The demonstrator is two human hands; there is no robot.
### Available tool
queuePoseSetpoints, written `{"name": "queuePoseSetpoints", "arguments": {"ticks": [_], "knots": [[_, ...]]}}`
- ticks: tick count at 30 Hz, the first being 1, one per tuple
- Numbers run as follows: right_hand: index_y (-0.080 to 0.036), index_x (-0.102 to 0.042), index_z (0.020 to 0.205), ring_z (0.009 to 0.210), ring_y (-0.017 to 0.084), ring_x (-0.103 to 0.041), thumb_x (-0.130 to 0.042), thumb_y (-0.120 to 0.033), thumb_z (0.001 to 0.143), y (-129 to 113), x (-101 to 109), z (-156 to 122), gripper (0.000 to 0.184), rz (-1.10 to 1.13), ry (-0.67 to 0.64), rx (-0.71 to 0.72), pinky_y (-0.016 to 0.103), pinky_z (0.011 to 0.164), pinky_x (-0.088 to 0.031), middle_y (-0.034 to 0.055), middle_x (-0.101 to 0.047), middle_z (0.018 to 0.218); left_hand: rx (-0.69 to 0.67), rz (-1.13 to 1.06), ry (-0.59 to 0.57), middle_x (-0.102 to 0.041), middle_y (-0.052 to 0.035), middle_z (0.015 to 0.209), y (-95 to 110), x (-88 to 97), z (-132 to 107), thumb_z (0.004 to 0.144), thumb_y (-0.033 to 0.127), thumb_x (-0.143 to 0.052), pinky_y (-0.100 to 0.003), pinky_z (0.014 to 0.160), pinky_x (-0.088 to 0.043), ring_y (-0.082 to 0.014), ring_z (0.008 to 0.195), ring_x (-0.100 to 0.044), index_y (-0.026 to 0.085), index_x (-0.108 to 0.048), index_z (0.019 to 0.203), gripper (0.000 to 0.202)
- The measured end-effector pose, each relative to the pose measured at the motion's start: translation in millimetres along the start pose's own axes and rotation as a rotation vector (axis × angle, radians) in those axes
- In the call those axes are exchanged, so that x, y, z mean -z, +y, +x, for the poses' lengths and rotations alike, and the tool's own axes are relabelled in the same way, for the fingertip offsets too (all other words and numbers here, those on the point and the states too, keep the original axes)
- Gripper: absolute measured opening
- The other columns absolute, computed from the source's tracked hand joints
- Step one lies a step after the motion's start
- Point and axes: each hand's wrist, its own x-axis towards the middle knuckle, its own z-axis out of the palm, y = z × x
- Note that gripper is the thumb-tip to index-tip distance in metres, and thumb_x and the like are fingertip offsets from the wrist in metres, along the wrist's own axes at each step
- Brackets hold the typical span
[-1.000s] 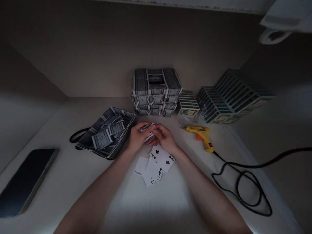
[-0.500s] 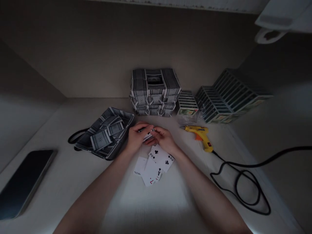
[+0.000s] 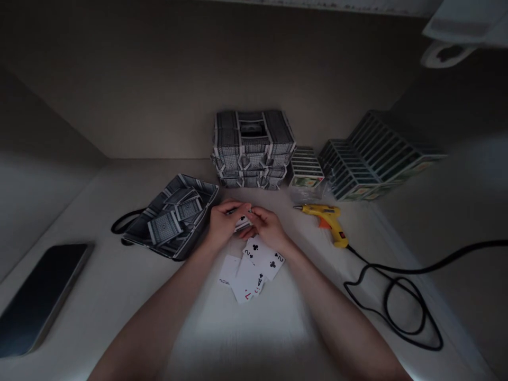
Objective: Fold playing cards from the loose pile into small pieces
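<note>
My left hand [image 3: 223, 224] and my right hand [image 3: 269, 227] meet at the middle of the pale table, both closed on a small folded playing card [image 3: 241, 220] held between their fingertips. Just below the hands, several playing cards [image 3: 254, 268] lie face up in a loose pile, a two of clubs on top. To the left of my left hand sits a dark tray made of cards [image 3: 173, 215] with loose face-down cards inside.
A box built of cards [image 3: 253, 148] stands at the back wall, with rows of card decks [image 3: 369, 159] to its right. A yellow glue gun [image 3: 327, 221] lies right of my hands, its black cord [image 3: 400, 296] looping toward the right edge. A dark phone [image 3: 37, 296] lies far left.
My hands have lowered the folded card slightly and pressed closer together on it. The cards on the table have not moved.
</note>
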Motion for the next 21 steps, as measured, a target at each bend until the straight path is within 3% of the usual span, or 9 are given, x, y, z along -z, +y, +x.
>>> {"name": "queuePoseSetpoints", "arguments": {"ticks": [7, 14, 21], "knots": [[-0.018, -0.054, 0.078, 0.041, 0.011, -0.059, -0.055, -0.050, 0.075, 0.2, 0.1, -2.4, 0.032, -0.016, 0.041, 0.012, 0.019, 0.038, -0.048, -0.0042, -0.058, 0.052, -0.073, 0.073, -0.011, -0.060, 0.0001, 0.063, 3.1, -0.6, -1.5, 0.065, 0.032, -0.068, -0.025, 0.061, -0.042, -0.0122, 0.064, -0.054, 0.017, -0.069, 0.062, 0.014], [-0.018, -0.054, 0.080, 0.039, 0.011, -0.057, -0.051, -0.051, 0.076, -4.0, -1.5, -4.9, 0.033, -0.022, 0.042, 0.022, 0.020, 0.038, -0.047, -0.0042, -0.057, 0.048, -0.179, 0.172, 0.053, -0.061, -0.0002, 0.068, -2.2, -2.0, -1.6, 0.069, 0.030, -0.066, -0.024, 0.062, -0.044, -0.0117, 0.066, -0.055, 0.018, -0.068, 0.067, 0.013], [-0.019, -0.053, 0.072, 0.036, 0.012, -0.056, -0.054, -0.044, 0.075, -8.5, 0.7, -6.5, 0.025, 0.014, 0.039, -0.039, 0.022, 0.036, -0.046, -0.0049, -0.056, 0.047, -0.394, 0.377, 0.084, -0.058, -0.0004, 0.068, -0.5, 0.4, -8.1, 0.074, 0.028, -0.062, -0.024, 0.062, -0.043, -0.0108, 0.066, -0.054, 0.018, -0.067, 0.070, 0.012]]}}
